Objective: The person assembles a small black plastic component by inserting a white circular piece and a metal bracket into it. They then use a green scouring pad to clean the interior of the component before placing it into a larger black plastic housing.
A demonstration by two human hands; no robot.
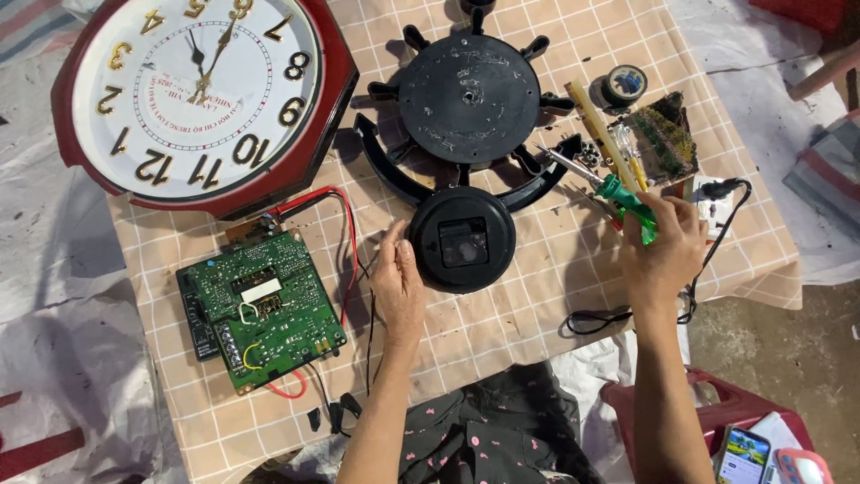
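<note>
Starting with the biggest thing: the table (537, 305), covered in a checked beige cloth, carries pretty much everything. At its top left lies a big octagonal wall clock (202, 94) with a dark red frame, white dial and gold numerals, face up. Right of that sits a black round disc with spokes sticking out (468, 97), resting on a curved black frame (394, 175). Lower left there's a green circuit board (260, 309) with red and black wires (345, 242) looping off it.

In the middle is a smaller round black clock back (462, 239) with its square movement showing. The left hand (398, 282) rests on its left edge, fingers curled against the rim, so it's touching and steadying it rather than fully wrapped around.

The right hand (665, 251) is closed around a green-handled soldering iron (623, 197), metal tip pointing up-left toward the spoked disc. Just beyond that are a black roll of tape (625, 83), a yellowish stick (596, 121) and a small cluttered tray (665, 139). A black cord (627, 314) trails off by the wrist.
</note>
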